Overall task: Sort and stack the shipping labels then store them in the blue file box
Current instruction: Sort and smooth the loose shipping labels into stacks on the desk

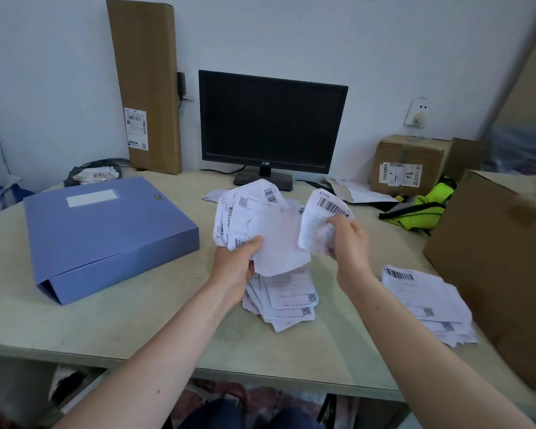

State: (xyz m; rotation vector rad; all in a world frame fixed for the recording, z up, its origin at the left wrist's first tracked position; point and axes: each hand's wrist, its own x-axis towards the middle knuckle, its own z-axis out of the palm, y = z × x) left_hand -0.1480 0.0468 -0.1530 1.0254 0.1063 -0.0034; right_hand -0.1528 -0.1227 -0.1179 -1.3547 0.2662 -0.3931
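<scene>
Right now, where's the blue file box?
In the head view, the closed blue plastic file box lies flat on the pale table, left of the left hand and its labels, below the tall cardboard box.

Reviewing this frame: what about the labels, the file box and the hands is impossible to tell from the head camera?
- Label text: the bundle of labels in the left hand and the single label in the right hand show barcodes, but the print is too small and blurred.
- Blue file box: closed, contents hidden by its lid.
- Stack count: the pile on the table is partly hidden by the left hand; the right pile overlaps itself.
</scene>
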